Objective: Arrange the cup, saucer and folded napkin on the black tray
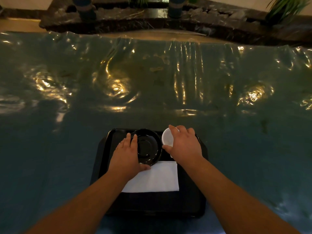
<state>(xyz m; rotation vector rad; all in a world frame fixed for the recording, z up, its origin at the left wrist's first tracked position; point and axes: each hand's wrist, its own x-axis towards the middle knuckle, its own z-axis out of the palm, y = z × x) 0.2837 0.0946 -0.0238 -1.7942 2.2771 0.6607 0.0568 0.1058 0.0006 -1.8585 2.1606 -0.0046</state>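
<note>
napkin [156, 178] and saucer [148, 147] already on the tray [101, 166], left hand [125, 156] steadying saucer, right hand [184, 146] gripping cup [167, 137], centre frame, probably saucer-bound

Saucer [148, 147] left of cup [167, 137], napkin [155, 179] before both, on tray [152, 205].

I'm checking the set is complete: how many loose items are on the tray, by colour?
White: 2, the cup and the folded napkin
Black: 1, the saucer
Total: 3, all on the black tray
</note>
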